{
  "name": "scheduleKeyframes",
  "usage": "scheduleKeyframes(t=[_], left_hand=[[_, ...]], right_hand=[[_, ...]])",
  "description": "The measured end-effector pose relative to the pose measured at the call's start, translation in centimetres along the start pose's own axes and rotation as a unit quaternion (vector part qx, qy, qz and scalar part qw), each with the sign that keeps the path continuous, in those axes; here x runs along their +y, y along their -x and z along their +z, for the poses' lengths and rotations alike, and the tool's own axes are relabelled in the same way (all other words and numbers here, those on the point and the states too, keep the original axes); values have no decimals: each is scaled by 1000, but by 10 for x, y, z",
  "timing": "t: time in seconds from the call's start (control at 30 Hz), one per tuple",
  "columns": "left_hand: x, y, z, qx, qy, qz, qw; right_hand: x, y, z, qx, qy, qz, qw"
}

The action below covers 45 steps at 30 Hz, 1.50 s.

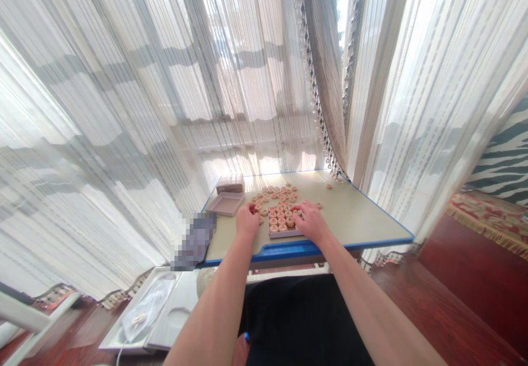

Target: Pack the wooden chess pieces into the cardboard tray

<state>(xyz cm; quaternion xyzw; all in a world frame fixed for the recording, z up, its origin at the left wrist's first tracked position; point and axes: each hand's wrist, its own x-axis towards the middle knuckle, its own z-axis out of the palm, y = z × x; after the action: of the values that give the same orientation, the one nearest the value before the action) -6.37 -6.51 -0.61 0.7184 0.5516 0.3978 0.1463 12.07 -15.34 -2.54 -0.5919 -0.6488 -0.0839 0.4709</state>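
Several round wooden game pieces [277, 194] with red marks lie scattered on a small beige table with a blue rim [350, 214]. A shallow box tray [284, 234] holds rows of such pieces. My left hand [246, 221] rests just left of the tray, fingers curled on a piece at its tips. My right hand [311, 221] lies at the tray's right side, fingers bent and pinching a piece [291, 221] over the tray.
An empty box lid [225, 203] and a second box [230, 183] stand at the table's far left. Sheer curtains hang close behind the table. A white tray-like stand [157, 311] sits low on the left. Red wooden floor and a rug [490, 214] lie to the right.
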Motion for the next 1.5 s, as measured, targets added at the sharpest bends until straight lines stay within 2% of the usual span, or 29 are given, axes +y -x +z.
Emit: scheduleKeyframes(t=[0.17, 0.27, 0.43, 0.5, 0.57, 0.67, 0.8, 0.9, 1.13, 1.3, 1.43, 1.5], left_hand=[[-6, -3, 1, 67, 17, -5, 998], [-6, -3, 3, 86, 80, 10, 993], [2, 4, 7, 26, 205, 112, 972], [7, 8, 8, 8, 226, 156, 961], [11, 13, 9, -20, 269, 173, 947], [20, 20, 6, -71, 347, 159, 921], [29, 28, -1, -168, 408, 81, 894], [32, 32, -4, -215, 428, 41, 877], [31, 32, -5, -212, 475, 5, 854], [32, 34, -6, -244, 474, 3, 846], [35, 36, -8, -249, 439, 11, 863], [35, 35, -10, -211, 392, 27, 895]], right_hand=[[1, 1, 1, 8, 10, -5, 1000], [-5, 3, -2, 20, 24, -15, 999], [-22, 8, -9, 10, 56, -88, 994], [-27, 9, -11, 1, 64, -102, 993], [-30, 8, -10, -7, 64, -109, 992], [-29, 6, -9, -11, 50, -123, 991], [-28, 5, -9, -1, 23, -126, 992], [-29, 7, -10, 1, 16, -125, 992], [-33, 13, -13, 14, 14, -149, 989], [-31, 14, -15, 24, 19, -161, 986], [-32, 14, -16, 21, 12, -155, 988], [-31, 14, -17, 23, 3, -147, 989]])
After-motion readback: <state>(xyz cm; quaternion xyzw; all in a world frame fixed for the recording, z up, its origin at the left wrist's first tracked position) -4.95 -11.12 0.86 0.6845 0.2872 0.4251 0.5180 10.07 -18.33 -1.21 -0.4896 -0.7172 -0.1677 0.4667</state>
